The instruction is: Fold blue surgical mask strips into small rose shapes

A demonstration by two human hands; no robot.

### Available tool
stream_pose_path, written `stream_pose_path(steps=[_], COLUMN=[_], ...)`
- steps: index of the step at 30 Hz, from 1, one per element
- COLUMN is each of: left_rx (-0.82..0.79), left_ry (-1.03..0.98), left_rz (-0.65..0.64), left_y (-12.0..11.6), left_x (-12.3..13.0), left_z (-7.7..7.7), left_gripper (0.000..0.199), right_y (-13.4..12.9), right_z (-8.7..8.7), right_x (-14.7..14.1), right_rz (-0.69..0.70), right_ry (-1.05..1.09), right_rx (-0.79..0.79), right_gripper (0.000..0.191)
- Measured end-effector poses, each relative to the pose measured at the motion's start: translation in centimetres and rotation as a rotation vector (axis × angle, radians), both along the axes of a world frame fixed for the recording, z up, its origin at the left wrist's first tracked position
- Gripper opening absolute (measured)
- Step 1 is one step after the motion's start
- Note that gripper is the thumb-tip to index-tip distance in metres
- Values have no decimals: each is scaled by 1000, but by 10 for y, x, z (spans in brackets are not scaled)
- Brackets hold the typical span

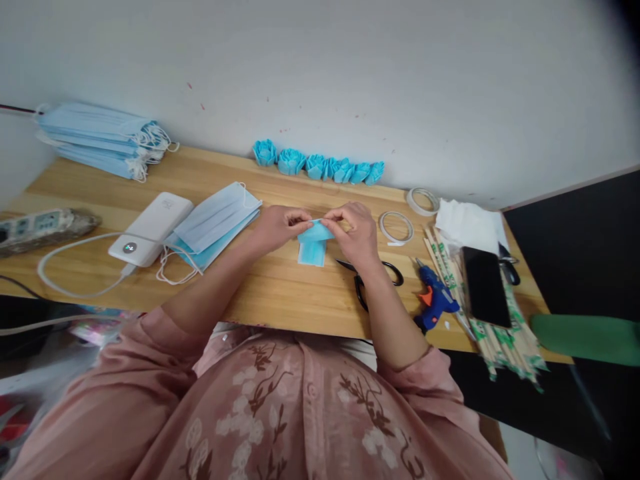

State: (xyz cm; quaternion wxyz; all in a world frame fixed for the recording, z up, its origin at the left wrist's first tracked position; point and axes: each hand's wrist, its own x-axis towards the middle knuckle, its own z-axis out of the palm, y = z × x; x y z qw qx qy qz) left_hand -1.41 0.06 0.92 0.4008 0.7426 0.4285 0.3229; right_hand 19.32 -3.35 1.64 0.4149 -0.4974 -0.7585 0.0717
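Both hands pinch the top edge of a small blue piece of mask fabric over the middle of the table. My left hand grips its left end between thumb and fingers. At the right end, my right hand does the same. Just below, another blue fabric piece lies on the wood, partly covered by the held one. Black-handled scissors rest under my right forearm, which hides part of them. To the left of my left hand lie a few blue face masks.
Blue fabric flowers line the wall. A mask stack, power bank and power strip stand left. Right are tape rolls, a blue glue gun, wrapped wooden sticks, a phone and white tissue.
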Motion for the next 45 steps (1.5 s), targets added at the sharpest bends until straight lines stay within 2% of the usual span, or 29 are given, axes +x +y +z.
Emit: stream_pose_path(steps=[5,8,10,15,25,32,35,39,42,45], left_rx=[17,15,21,34,-26,13,26,-18,-19,-4], left_ry=[5,-28,-42,-60,-47,-43,-61,-125,-192,-211], left_rz=[40,60,62,47,37,-9,-21,51,107,123], left_y=[-2,-4,-5,-5,-3,-3,-4,-5,-5,-4], left_x=[1,2,3,5,4,6,7,5,4,4], left_z=[2,3,3,-2,-1,-7,-6,0,4,6], left_gripper=[27,26,26,27,24,26,27,26,28,28], right_y=[-1,-1,0,-1,-2,0,-2,-5,-7,-8], right_z=[0,-1,-2,-2,0,-4,-5,2,10,14], right_x=[-1,-1,0,-2,-1,-3,-6,-3,4,9], right_rz=[-2,13,37,47,-5,12,30,26,30,20], right_ry=[75,130,166,215,226,59,5,152,222,171], right_rx=[-26,-48,-77,-138,-95,-34,-40,-11,46,77], right_gripper=[18,37,43,22,21,24,27,33,44,57])
